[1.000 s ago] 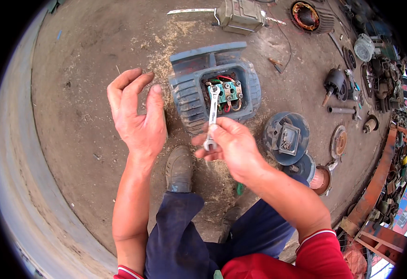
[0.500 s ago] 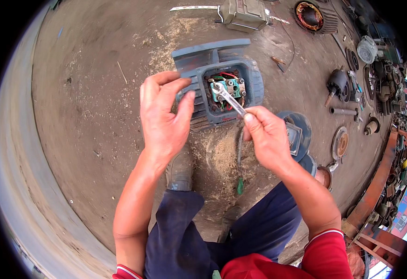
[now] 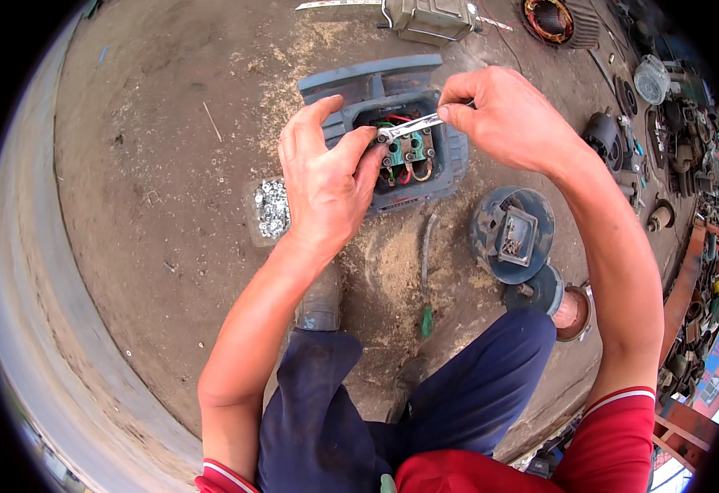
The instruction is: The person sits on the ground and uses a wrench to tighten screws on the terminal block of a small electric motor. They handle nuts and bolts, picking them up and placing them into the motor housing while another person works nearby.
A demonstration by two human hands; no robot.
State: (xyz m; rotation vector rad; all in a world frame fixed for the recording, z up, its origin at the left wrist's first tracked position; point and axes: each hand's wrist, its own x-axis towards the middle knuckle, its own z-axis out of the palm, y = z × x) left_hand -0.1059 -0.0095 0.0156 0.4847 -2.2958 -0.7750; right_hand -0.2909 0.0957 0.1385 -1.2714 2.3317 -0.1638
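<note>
A wrench [image 3: 413, 127] lies across the open terminal box [image 3: 413, 197] of a blue-grey motor [image 3: 455, 156], its head over the upper-left post of the turquoise terminal block [image 3: 409, 149]. My right hand [image 3: 503, 115] pinches the handle's far end, up and to the right. Thumb and forefinger of my left hand [image 3: 326, 177] close in at the post beside the wrench head, while the other fingers stay loosely curled. Whatever sits between those fingertips is too small to make out. Red and green wires show around the block.
A clear tub of small metal nuts or washers [image 3: 272, 209] sits by my left wrist. On the ground lie a green-handled screwdriver [image 3: 427, 319], a round blue-grey cover [image 3: 485, 226] bearing a square tray [image 3: 517, 236], and a beige metal case [image 3: 433, 20]. Motor parts [image 3: 679, 156] crowd the right.
The wrench has swung so its handle points up and right, carried by my right hand. My left hand has come right to the wrench head, and the tub beside it now shows.
</note>
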